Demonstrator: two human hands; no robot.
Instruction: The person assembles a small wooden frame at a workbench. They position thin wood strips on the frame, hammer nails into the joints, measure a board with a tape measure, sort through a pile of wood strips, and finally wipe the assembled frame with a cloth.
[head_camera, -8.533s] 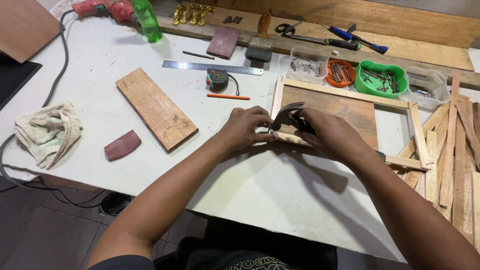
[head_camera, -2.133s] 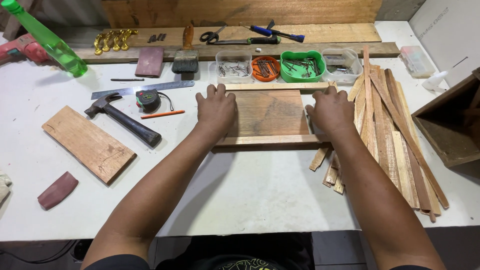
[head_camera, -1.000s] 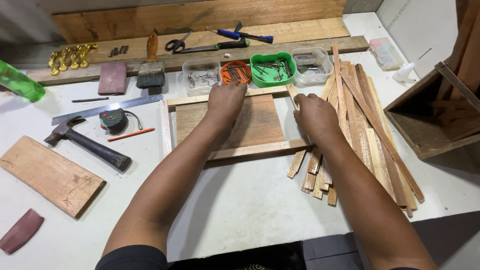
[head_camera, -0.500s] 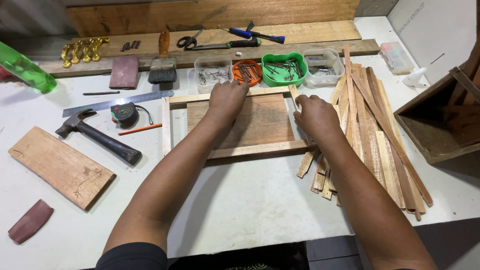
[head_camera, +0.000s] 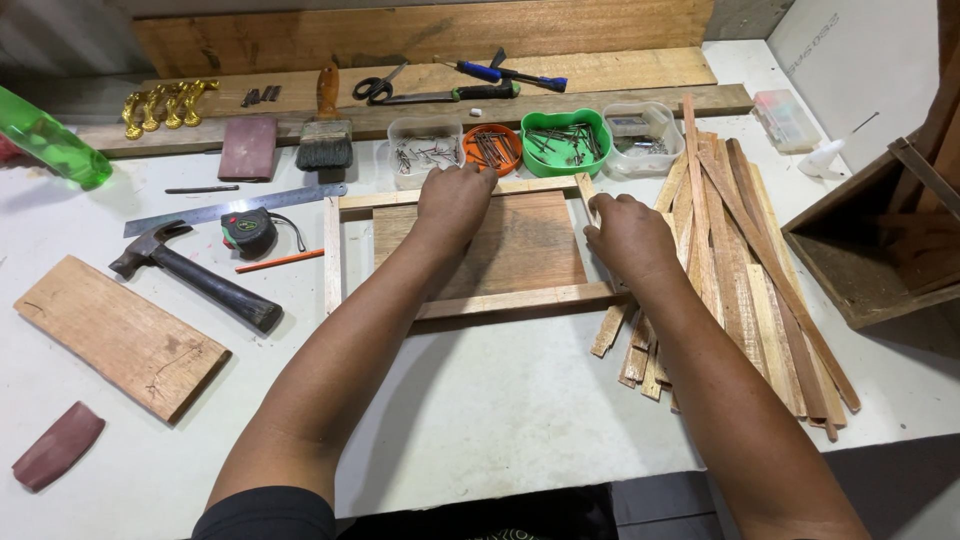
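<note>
1. Four small containers stand in a row at the far side of the white worktop (head_camera: 520, 420): a clear plastic tub (head_camera: 424, 152) with a few nails, a round orange bowl (head_camera: 492, 147) with dark nails, a green tray (head_camera: 566, 142) with screws, and a second clear tub (head_camera: 642, 138).
2. The rectangular frame of pale wooden strips (head_camera: 470, 245) lies flat just before them, around a brown board (head_camera: 520, 245).
3. The left hand (head_camera: 455, 192) rests on the far strip, fingers curled down.
4. The right hand (head_camera: 625, 232) grips the right strip, beside the pile of loose wooden slats (head_camera: 745, 260).
</note>
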